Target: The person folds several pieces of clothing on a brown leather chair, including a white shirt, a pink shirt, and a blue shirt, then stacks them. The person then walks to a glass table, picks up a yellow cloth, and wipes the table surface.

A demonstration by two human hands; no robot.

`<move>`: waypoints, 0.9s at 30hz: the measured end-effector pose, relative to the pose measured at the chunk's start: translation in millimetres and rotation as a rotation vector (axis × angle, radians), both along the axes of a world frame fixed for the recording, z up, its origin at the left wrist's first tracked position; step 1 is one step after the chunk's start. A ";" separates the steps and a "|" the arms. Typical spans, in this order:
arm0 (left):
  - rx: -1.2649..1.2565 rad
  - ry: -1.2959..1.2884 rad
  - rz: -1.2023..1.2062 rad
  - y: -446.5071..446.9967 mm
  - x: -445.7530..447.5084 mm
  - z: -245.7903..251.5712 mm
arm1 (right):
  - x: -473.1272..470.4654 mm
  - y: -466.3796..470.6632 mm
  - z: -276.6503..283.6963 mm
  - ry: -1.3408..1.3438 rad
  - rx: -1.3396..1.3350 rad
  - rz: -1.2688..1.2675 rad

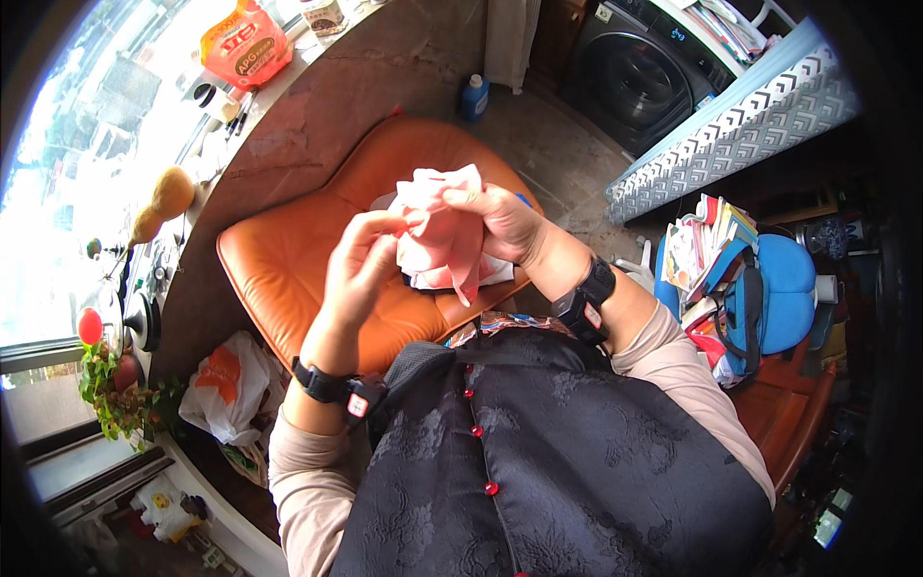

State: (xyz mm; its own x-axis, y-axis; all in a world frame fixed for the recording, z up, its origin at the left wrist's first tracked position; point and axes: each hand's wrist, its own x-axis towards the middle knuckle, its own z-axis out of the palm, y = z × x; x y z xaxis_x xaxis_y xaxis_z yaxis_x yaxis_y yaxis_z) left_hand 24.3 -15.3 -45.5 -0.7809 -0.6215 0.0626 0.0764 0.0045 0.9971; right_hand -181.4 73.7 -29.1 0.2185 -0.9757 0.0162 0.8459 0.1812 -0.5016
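A crumpled piece of thin pink cloth (440, 241) hangs in front of me, held up between both hands. My left hand (364, 260) pinches its left edge between thumb and fingertips. On the other side, my right hand (508, 220) grips the upper right of the cloth, the thumb lying across it. Below the cloth is an orange leather chair (288, 245). A white and dark item (497, 272), perhaps folded fabric, lies on its seat, mostly hidden behind the pink cloth.
Along the window sill stand a red-orange detergent pouch (245, 47) and a gourd (164, 198). A blue bottle (474, 98) is on the floor near a washing machine (634, 79). To my right, books (710, 249) and a blue bag (743, 303) rest on a wooden chair (786, 404).
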 end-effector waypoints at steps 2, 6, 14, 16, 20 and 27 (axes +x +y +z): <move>-0.299 -0.048 0.059 10.1 -19.6 3.7 | 5.5 1.8 -0.9 0.130 0.070 -0.061; -0.030 0.002 0.098 7.4 -4.6 22.8 | -9.1 3.6 -6.0 0.339 -0.034 -0.301; -0.182 -0.066 0.640 -86.4 105.7 16.1 | -83.2 22.7 15.5 0.631 -0.042 -0.622; -0.431 -1.030 0.719 -95.8 110.6 15.8 | -84.3 24.6 26.1 0.780 -0.170 -0.556; -0.312 -0.497 0.151 -66.9 62.4 20.4 | -54.9 16.6 38.2 1.218 -0.316 -0.368; -0.344 -0.135 0.090 7.0 -69.5 32.1 | -17.7 -16.2 56.1 1.257 -0.570 -0.159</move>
State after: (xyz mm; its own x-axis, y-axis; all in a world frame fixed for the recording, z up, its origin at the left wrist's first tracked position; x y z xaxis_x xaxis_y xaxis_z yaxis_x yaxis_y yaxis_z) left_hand -45.2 -8.3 -13.5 -0.7399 -0.6482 0.1800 -0.0710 0.3414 0.9372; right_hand -199.1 57.6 27.0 0.2716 -0.9166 0.2933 -0.2306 -0.3579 -0.9048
